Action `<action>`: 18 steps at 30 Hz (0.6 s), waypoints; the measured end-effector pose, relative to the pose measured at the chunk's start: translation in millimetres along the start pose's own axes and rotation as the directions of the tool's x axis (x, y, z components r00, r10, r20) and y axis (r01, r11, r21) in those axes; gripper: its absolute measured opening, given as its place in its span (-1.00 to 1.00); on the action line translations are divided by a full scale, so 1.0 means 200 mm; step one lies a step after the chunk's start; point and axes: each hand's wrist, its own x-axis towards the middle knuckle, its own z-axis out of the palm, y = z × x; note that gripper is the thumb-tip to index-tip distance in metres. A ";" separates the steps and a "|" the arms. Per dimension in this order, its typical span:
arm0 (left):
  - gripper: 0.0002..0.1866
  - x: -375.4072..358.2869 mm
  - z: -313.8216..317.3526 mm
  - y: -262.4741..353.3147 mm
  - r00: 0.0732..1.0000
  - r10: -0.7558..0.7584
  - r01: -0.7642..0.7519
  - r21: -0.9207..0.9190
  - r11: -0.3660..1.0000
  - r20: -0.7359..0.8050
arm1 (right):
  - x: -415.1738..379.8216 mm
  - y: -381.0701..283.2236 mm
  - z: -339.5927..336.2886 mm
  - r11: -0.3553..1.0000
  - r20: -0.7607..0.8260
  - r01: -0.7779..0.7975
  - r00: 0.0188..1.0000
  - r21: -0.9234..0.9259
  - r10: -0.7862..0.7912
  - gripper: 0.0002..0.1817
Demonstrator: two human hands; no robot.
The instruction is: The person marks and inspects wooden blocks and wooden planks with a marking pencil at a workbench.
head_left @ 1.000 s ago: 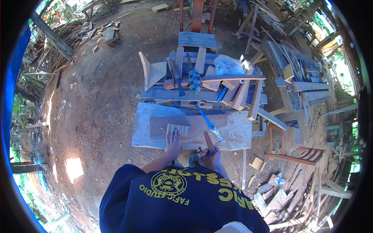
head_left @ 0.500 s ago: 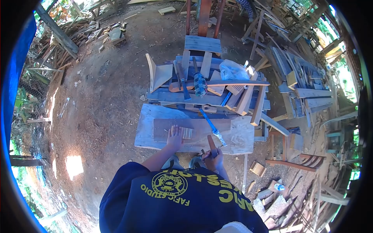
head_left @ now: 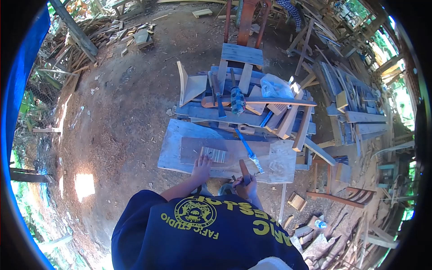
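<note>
In the head view, a striped wooden block (head_left: 214, 155) lies on a thin dark board (head_left: 261, 148), which rests on a wide pale plank (head_left: 173, 139), presumably for a flat, firm backing. The left hand (head_left: 201, 167) comes in from the block's 7 o'clock, fingers close together and laid on its near corner, seemingly to steady it; whether they grip or only press, I cannot tell. At the block's 4 to 5 o'clock, the right hand (head_left: 246, 186) has its fingers curled shut round a brown wooden piece (head_left: 244, 168), its free end pointing to 11 o'clock, perhaps held low for control. A blue bar (head_left: 246, 146) lies toward 2 to 3 o'clock, likely within easy reach
</note>
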 end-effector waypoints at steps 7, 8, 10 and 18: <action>-0.23 0.01 0.00 0.03 0.999 -0.027 0.028 -0.022 0.999 0.024 | 0.01 -0.01 -0.02 0.997 -0.011 -0.062 0.998 0.045 0.062 -0.57; -0.24 0.01 0.00 0.03 0.999 -0.027 0.028 -0.020 0.999 0.023 | 0.00 -0.01 -0.01 0.997 -0.012 -0.062 0.998 0.045 0.062 -0.57; -0.23 0.00 0.01 0.03 0.999 -0.024 0.024 -0.010 1.000 0.028 | -0.02 0.00 -0.01 0.999 -0.002 -0.033 0.999 0.025 0.033 -0.65; -0.23 0.03 0.05 0.03 0.999 -0.026 0.024 0.060 0.998 0.034 | 0.01 -0.03 -0.05 0.999 -0.058 -0.012 0.998 0.033 0.014 -0.59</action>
